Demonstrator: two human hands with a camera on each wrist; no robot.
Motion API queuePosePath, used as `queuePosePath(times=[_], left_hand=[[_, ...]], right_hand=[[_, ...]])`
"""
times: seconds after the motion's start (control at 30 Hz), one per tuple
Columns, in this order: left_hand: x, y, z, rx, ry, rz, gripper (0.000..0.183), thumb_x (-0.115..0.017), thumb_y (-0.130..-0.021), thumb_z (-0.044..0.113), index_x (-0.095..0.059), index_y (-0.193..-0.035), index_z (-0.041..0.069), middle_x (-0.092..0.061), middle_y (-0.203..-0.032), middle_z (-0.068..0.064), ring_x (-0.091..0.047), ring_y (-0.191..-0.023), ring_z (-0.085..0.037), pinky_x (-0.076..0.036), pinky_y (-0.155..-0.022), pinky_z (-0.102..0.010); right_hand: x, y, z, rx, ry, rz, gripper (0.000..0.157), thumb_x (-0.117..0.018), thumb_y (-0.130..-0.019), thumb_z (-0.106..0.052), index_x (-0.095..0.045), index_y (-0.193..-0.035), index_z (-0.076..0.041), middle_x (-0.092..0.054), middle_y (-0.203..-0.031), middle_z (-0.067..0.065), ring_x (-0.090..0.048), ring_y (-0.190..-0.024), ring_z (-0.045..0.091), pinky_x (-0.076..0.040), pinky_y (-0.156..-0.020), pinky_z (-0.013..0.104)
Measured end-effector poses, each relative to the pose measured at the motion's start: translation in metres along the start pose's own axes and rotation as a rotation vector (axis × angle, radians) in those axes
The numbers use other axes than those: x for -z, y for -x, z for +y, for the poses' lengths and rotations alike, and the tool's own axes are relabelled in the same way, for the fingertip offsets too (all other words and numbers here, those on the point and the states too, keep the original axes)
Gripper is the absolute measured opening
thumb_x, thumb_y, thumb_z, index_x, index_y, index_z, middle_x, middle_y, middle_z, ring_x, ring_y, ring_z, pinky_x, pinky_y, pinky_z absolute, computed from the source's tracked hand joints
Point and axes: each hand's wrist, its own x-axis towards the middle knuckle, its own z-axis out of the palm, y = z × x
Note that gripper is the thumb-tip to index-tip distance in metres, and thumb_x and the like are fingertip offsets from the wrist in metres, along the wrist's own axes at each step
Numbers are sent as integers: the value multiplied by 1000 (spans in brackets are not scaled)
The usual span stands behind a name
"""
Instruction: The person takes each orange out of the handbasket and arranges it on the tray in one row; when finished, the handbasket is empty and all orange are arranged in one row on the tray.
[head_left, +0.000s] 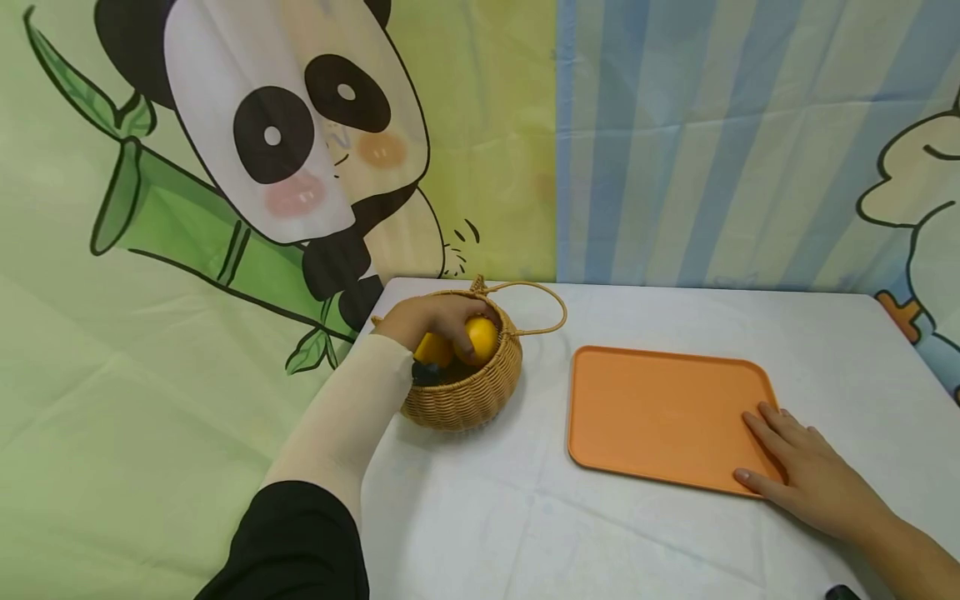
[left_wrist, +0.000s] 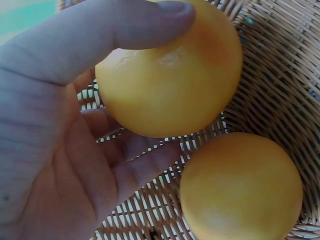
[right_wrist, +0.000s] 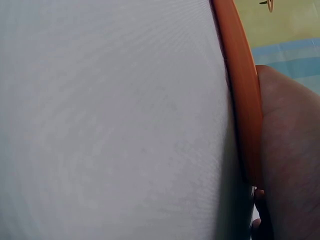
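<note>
Inside a round wicker basket [head_left: 468,404] at the left of the table, my left hand [head_left: 438,319] grips an orange [left_wrist: 170,95]. The thumb lies over the fruit and the fingers reach down its far side, partly hidden by it. A second orange [left_wrist: 242,187] sits in the basket close beside the held one. My right hand [head_left: 817,475] rests on the right end of a flat orange tray [head_left: 667,417], fingers spread and mostly straight over its rim. In the right wrist view the side of that hand lies against the tray's edge.
The basket's thin looped handle [head_left: 551,329] leans out to the right, toward the tray. A white cloth [head_left: 600,533] covers the table. Behind the table hangs a printed curtain [head_left: 675,150] with a panda and stripes.
</note>
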Motion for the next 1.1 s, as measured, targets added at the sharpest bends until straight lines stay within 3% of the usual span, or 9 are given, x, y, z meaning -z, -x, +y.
queuePosePath(times=[0.5, 0.73, 0.87, 1.1], left_hand=[[5, 19, 5, -6, 81, 9, 76, -90, -81, 20, -56, -148, 33, -54, -143, -5, -55, -122, -29, -49, -102, -48], [7, 27, 8, -47, 105, 1, 76, -89, -81, 17, -55, -149, 27, -54, -145, -5, -54, -124, -29, -48, -105, -47], [9, 33, 10, -64, 116, 20, 77, -88, -82, 14, -55, -150, 26, -53, -148, -4, -53, -125, -29, -46, -107, -48], [12, 44, 9, -89, 144, 85, 79, -87, -81, 17, -54, -150, 33, -52, -149, 0, -54, -124, -27, -46, -105, -47]], right_hand=[[0, 1, 2, 14, -4, 12, 104, -64, -100, -64, -22, -168, 2, -10, -172, 34, -3, -157, 57, 21, -123, 53], [0, 1, 3, 10, -9, 3, 105, -64, -100, -65, -21, -169, 1, -10, -172, 34, -3, -157, 57, 21, -122, 55], [0, 1, 3, 10, -6, 5, 105, -64, -99, -65, -22, -168, 1, -10, -172, 34, -4, -157, 57, 20, -122, 56], [-1, 1, 4, 26, -10, 15, 103, -65, -100, -64, -22, -168, 1, -11, -172, 34, -5, -157, 58, 20, -123, 56]])
